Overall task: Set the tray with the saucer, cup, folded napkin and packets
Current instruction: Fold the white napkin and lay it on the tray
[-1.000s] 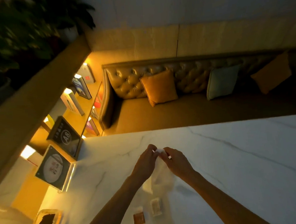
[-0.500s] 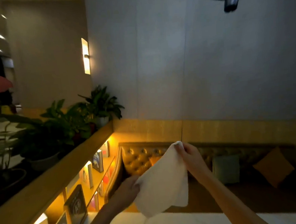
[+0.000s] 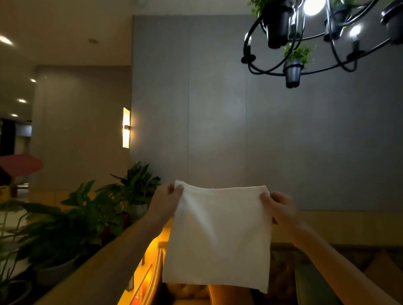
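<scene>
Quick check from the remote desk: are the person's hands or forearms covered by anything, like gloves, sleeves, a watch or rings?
No. The left hand and right hand are bare, with no gloves. Both forearms are uncovered as far as the frame shows; no sleeve, watch or bracelet is visible. The light is too dim to rule out rings.

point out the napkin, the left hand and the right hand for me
napkin (image 3: 219,241): head view, on the middle of the white cloth hanging open.
left hand (image 3: 164,201): head view, on the back of the hand pinching the top left corner.
right hand (image 3: 280,207): head view, on the back of the hand pinching the top right corner.
</scene>
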